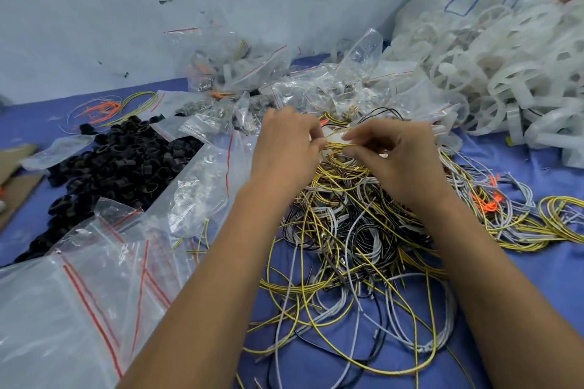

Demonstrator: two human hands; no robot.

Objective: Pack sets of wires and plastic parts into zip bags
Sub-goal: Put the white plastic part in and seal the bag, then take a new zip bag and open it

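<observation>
Head: wire tangle [347, 246], black rings [120, 167].

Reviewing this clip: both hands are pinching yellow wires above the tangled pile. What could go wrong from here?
1. The yellow wires pinched by the left hand and right hand run down into the tangled wire pile; pulling may drag grey or black wires along and spoil the set.
2. The empty zip bags lie overlapping beside the pile, so loose loops may snag a bag or shift the stack.
3. The grip looks thin; strands may slip back.
</observation>
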